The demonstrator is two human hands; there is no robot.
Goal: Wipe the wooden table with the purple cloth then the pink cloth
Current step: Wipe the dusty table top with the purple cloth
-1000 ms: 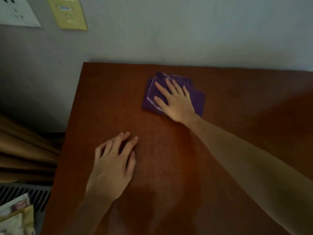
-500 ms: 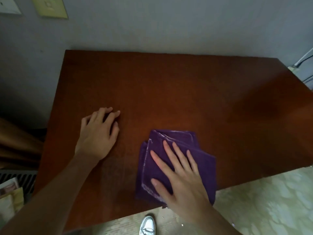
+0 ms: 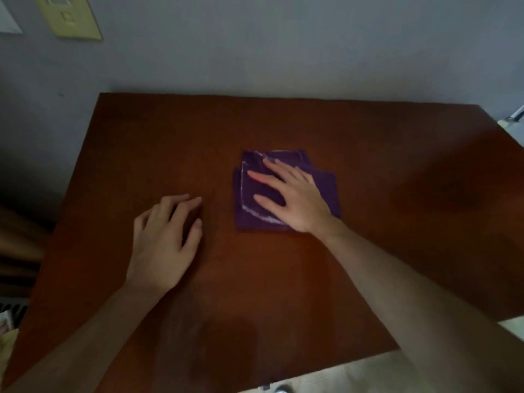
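A folded purple cloth [image 3: 326, 191] lies near the middle of the reddish-brown wooden table [image 3: 283, 293]. My right hand [image 3: 295, 202] presses flat on top of it, fingers spread and pointing to the far left, covering much of the cloth. To the left of the cloth, my left hand [image 3: 164, 245] rests on the bare wood, fingers slightly curled and holding nothing. No pink cloth is in view.
A grey wall runs behind the table with a yellow switch plate [image 3: 68, 18] at the upper left. Brown curtain folds [image 3: 17, 245] hang left of the table. Pale floor [image 3: 368, 373] shows past the near edge, and a white cable [image 3: 519, 114] sits at the far right.
My right hand dragged the purple cloth from the far side to the near edge, then pushed it back to the table's middle. My left hand stayed planted on the wood.
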